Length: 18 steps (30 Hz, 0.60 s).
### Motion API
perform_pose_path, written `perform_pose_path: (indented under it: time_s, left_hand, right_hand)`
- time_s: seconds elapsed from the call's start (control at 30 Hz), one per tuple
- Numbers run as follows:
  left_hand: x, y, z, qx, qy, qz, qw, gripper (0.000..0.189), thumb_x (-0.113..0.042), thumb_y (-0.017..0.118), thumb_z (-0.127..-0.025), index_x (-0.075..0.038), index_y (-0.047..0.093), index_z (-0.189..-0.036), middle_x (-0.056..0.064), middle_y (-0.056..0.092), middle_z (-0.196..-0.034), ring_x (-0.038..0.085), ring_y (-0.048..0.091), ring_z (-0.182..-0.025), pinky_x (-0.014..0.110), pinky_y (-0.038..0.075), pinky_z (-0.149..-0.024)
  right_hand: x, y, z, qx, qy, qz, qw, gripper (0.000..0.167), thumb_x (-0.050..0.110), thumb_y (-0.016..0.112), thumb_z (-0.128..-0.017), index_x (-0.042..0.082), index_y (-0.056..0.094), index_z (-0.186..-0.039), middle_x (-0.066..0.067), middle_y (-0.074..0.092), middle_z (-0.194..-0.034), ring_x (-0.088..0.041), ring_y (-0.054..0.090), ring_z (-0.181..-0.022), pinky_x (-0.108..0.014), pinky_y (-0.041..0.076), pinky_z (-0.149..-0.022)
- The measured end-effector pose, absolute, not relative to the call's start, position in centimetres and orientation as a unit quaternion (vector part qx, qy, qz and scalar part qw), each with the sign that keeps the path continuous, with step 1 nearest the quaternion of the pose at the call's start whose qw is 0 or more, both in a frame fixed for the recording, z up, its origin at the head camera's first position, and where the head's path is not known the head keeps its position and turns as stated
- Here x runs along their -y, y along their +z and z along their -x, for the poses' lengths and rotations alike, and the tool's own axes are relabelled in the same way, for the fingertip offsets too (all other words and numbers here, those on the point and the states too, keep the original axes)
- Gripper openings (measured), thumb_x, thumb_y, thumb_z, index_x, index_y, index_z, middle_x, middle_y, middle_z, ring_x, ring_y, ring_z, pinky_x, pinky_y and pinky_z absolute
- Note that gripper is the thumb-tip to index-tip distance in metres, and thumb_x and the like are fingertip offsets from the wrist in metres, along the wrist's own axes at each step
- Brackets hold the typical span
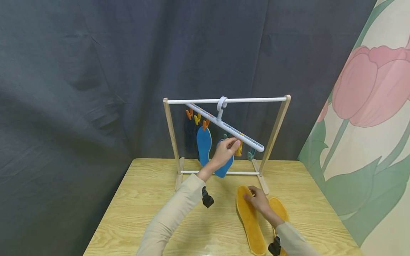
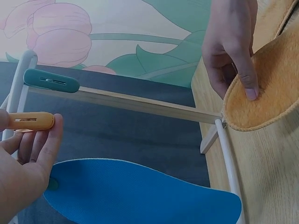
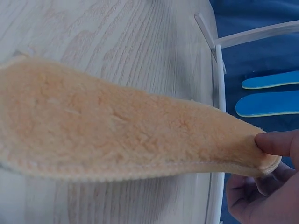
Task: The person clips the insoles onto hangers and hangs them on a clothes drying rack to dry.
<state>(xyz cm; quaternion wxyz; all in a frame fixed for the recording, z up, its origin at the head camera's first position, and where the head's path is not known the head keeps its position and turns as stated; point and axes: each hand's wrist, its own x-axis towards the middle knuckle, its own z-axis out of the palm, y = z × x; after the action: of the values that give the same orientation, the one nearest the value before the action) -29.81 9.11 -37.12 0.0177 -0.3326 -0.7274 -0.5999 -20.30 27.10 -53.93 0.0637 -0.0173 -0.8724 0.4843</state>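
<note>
My left hand (image 1: 222,153) is raised to the white hanger (image 1: 238,133) and pinches a yellow-orange clip (image 2: 35,121) hanging from its bar. Lower down, my right hand (image 1: 258,201) grips one end of a fuzzy yellow insole (image 1: 251,224), thumb on the plush face (image 3: 117,126). A second yellow insole (image 1: 278,207) lies beside it, partly behind the right forearm. Two blue insoles hang from the hanger: one (image 1: 204,144) under an orange clip (image 1: 205,124), the other (image 1: 225,169) partly covered by my left hand. A teal clip (image 2: 51,80) hangs nearer the bar's end.
The hanger hooks over the top rod (image 1: 256,100) of a wooden rack (image 1: 277,133) on the wood-grain table (image 1: 153,213). More orange and yellow clips (image 1: 197,119) hang at its far end. A dark curtain (image 1: 96,71) is behind, and a tulip-patterned wall (image 1: 368,142) stands at right.
</note>
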Motion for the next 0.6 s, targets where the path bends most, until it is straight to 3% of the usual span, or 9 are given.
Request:
perform_pose_path:
  time_s: [0.4, 0.6]
  left_hand:
    - [-9.1, -37.2, 30.0, 0.695, -0.630, 0.346, -0.017, 0.030, -0.012, 0.050, -0.105, 0.010, 0.059, -0.123, 0.022, 0.057, -0.103, 0.034, 0.067, -0.087, 0.039, 0.059, -0.076]
    - [-9.3, -37.3, 30.0, 0.694, -0.633, 0.342, -0.012, 0.029, -0.011, 0.050, -0.105, 0.010, 0.060, -0.121, 0.022, 0.056, -0.104, 0.033, 0.068, -0.085, 0.050, 0.057, -0.079]
  right_hand:
    - [-26.8, -52.7, 20.5, 0.878, 0.471, 0.003, 0.091, 0.025, 0.002, 0.070, -0.089, -0.009, 0.066, -0.111, -0.017, 0.068, -0.102, -0.030, 0.061, -0.094, -0.041, 0.049, -0.082]
    - [-26.5, -51.6, 20.6, 0.868, 0.484, -0.011, 0.109, 0.024, -0.001, 0.070, -0.088, -0.009, 0.067, -0.110, -0.017, 0.068, -0.099, -0.029, 0.061, -0.092, -0.035, 0.049, -0.080]
